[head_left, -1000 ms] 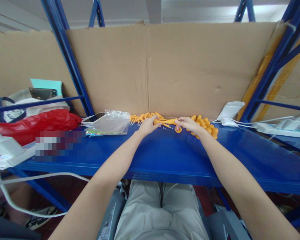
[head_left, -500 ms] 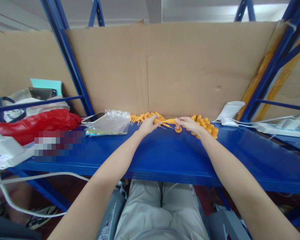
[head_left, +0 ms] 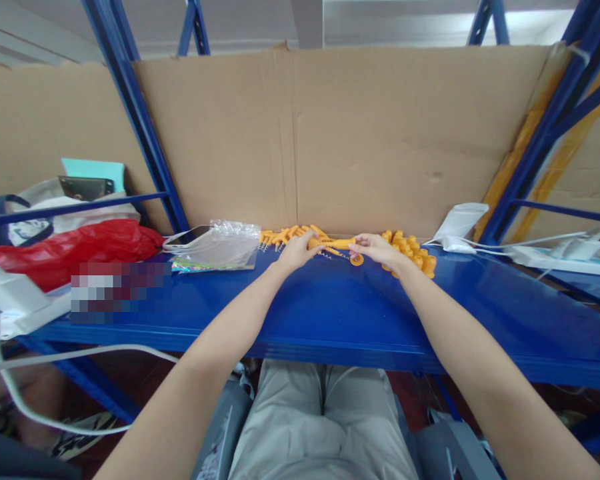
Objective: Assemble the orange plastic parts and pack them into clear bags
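A long orange plastic piece [head_left: 339, 244] lies level between my hands, low over the back of the blue table. My left hand [head_left: 298, 252] is closed around its left end. At its right end, the fingertips of my right hand [head_left: 376, 248] pinch it. Just below the right fingers is an orange ring-shaped part [head_left: 357, 261]. Thin silvery twisted bits show under the long piece. Beside my left hand lies a pile of orange parts [head_left: 280, 236] with similar twisted metal ends. Close to my right wrist sits a cluster of orange knobby parts [head_left: 411, 251].
Cardboard [head_left: 370, 140] walls off the back of the blue table [head_left: 325, 313]. A clear plastic bag [head_left: 225, 243] lies left, near a red bag [head_left: 90, 247]. Right stands a white object [head_left: 460, 223] with cables. Blue posts [head_left: 135, 120] rise at both sides.
My right fingers have shifted slightly on the right end of the orange piece. My left hand stays in nearly the same place.
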`<action>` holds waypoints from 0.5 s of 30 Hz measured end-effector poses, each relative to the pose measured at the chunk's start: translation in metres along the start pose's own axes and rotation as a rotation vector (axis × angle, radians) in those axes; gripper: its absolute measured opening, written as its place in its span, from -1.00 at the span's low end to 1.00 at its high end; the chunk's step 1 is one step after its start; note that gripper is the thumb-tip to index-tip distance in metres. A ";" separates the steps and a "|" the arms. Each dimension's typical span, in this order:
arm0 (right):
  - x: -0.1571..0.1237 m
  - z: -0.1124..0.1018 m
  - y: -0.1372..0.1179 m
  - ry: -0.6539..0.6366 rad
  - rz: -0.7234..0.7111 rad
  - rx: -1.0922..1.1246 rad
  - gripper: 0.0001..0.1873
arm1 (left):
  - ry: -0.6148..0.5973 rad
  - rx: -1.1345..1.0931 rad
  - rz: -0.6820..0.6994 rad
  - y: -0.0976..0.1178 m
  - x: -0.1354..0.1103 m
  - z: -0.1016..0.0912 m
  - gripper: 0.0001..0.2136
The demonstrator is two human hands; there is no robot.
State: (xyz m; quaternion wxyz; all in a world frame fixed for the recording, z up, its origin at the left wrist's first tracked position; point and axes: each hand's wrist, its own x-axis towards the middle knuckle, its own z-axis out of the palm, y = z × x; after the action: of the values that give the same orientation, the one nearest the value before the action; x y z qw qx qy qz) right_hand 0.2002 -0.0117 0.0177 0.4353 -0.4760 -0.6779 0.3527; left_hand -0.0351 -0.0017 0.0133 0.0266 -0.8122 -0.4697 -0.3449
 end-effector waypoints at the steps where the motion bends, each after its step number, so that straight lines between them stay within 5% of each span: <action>1: 0.000 0.000 -0.001 -0.007 -0.001 -0.016 -0.79 | 0.005 -0.005 0.003 0.000 0.000 0.000 -0.73; 7: -0.003 -0.002 -0.005 -0.030 0.009 -0.039 -0.78 | -0.002 -0.074 0.007 -0.002 0.004 -0.001 -0.72; 15: -0.002 -0.002 -0.001 -0.016 -0.012 -0.049 -0.76 | -0.202 -0.465 -0.121 -0.011 0.008 0.009 -0.64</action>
State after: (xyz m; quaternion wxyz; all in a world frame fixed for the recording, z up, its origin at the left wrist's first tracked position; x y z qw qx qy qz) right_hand 0.2025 -0.0141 0.0188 0.4203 -0.4794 -0.6927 0.3372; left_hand -0.0365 0.0137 0.0077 -0.2288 -0.7972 -0.4259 -0.3615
